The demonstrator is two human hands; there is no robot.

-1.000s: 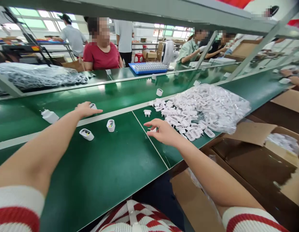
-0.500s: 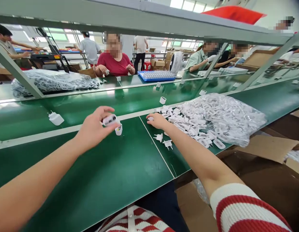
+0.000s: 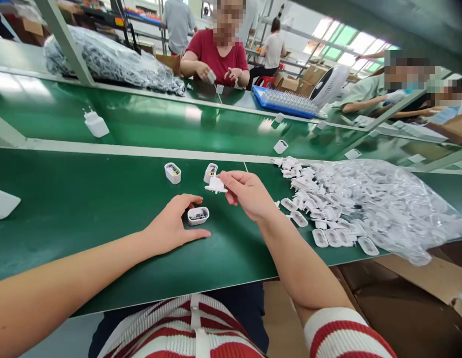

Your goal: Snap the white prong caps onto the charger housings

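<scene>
My left hand (image 3: 174, 223) rests on the green bench with thumb and fingers spread around a white charger housing (image 3: 198, 217). That housing has an open top showing circuit parts, and whether the fingers touch it I cannot tell. Pinched in my right hand (image 3: 247, 193) is a white plug cover (image 3: 216, 185), held in the air above and to the right of the housing. Just behind the plug cover stands a second open charger housing (image 3: 210, 172), partly hidden by it. A third one, an open housing (image 3: 173, 173), stands farther left.
To the right, a heap of plug covers (image 3: 309, 194) spills from a clear plastic bag (image 3: 395, 204). Beyond a pale rail lies a green belt (image 3: 141, 124) carrying a charger (image 3: 96, 123) and other white pieces. Across it, a person in red (image 3: 219, 54) sits beside a blue tray (image 3: 283, 102).
The housing from my left hand now stands on the bench, the fingers apart around it. My right hand has come left from the heap with a plug cover. The view has shifted.
</scene>
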